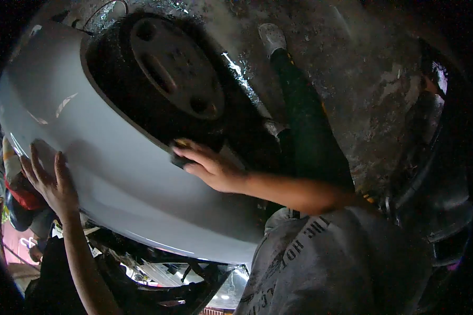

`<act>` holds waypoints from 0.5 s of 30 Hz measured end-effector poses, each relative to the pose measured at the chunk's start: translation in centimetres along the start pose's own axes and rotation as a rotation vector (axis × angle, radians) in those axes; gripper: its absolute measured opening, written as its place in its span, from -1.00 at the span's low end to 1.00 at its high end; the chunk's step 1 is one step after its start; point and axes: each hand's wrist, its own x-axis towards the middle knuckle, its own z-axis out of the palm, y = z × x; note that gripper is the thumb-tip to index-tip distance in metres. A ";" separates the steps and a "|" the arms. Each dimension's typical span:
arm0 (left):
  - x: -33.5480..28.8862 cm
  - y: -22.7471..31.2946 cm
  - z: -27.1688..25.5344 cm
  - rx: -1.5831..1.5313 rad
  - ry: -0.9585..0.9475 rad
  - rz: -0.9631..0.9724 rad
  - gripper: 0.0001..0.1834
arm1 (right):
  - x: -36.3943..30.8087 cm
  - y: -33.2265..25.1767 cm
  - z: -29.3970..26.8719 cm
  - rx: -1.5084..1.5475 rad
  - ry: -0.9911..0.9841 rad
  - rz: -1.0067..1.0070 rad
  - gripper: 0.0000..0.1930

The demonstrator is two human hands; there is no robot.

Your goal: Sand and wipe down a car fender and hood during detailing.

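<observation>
Two bare hands on a pale grey painted car body panel (pixel 115 178), beside its dark wheel arch.

Left hand (pixel 55 184) lies flat on the panel near its left end, fingers (pixel 37 163) spread and pressing the paint, holding nothing. Right hand (pixel 210 168) sits at the panel's upper edge, where it meets the arch, its fingers pressed together over a small dark block (pixel 180 159) that shows only at the fingertips and touches the panel. Just above, a black tyre with a grey hubcap (pixel 176 68) fills the arch. Wet, stained concrete floor (pixel 362 89) lies to the right. The person's grey printed shirt (pixel 326 262) shows at the lower edge.
</observation>
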 end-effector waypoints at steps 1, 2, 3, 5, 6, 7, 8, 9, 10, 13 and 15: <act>0.0 0.6 -0.4 -0.090 0.033 -0.112 -0.32 | 3.7 -1.3 0.5 -0.043 0.013 -0.063 -0.52; 0.2 1.3 -0.8 -0.181 0.070 -0.225 -0.32 | 7.5 -2.5 1.0 -0.025 0.037 -0.129 -0.53; 0.7 2.3 -0.9 -0.179 0.072 -0.226 -0.32 | 11.4 -3.7 1.2 -0.012 0.062 -0.191 -0.54; 2.7 4.4 -1.0 -0.369 0.131 -0.375 -0.31 | 18.1 -5.1 -0.1 0.090 0.029 -0.197 -0.55; 2.5 4.3 -1.2 -0.364 0.127 -0.372 -0.31 | 17.7 -5.1 0.2 0.097 0.031 -0.196 -0.55; 2.2 4.2 -1.2 -0.351 0.117 -0.388 -0.30 | 16.8 -4.8 0.4 0.028 0.068 -0.231 -0.54; 2.0 4.1 -1.3 -0.339 0.108 -0.403 -0.30 | 15.6 -4.5 0.5 -0.043 0.106 -0.265 -0.54; 2.2 4.0 -1.6 -0.330 0.116 -0.406 -0.30 | 13.1 -2.8 0.8 -0.054 0.094 -0.280 -0.54; 2.3 4.1 -1.6 -0.322 0.106 -0.397 -0.29 | 9.3 -1.4 0.7 -0.004 0.085 -0.229 -0.54; 1.8 3.5 -1.8 -0.304 0.070 -0.388 -0.29 | 6.8 -2.6 1.0 0.063 0.077 -0.140 -0.54; 1.2 3.0 -2.2 -0.290 0.046 -0.396 -0.28 | 9.7 -3.4 1.9 0.045 0.088 -0.114 -0.57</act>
